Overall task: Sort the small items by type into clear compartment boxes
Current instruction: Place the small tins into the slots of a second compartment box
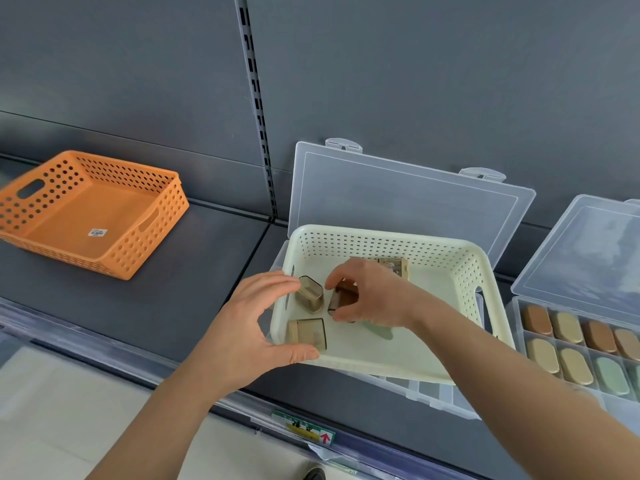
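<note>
A cream perforated basket (460,306) sits on top of an open clear compartment box (429,393) whose lid (398,202) stands up behind it. Inside lie several small clear-cased items: an oval one (310,293), a square one (310,333) and another at the back (394,266). My right hand (370,296) pinches a dark brown item (343,299) inside the basket. My left hand (256,327) grips the basket's left rim, thumb on the near edge.
An empty orange perforated basket (86,216) sits at the left of the dark shelf (194,292). A second open clear box (581,344) at the right holds several oval items in tan, brown and green. The shelf's front rail carries a price label (304,429).
</note>
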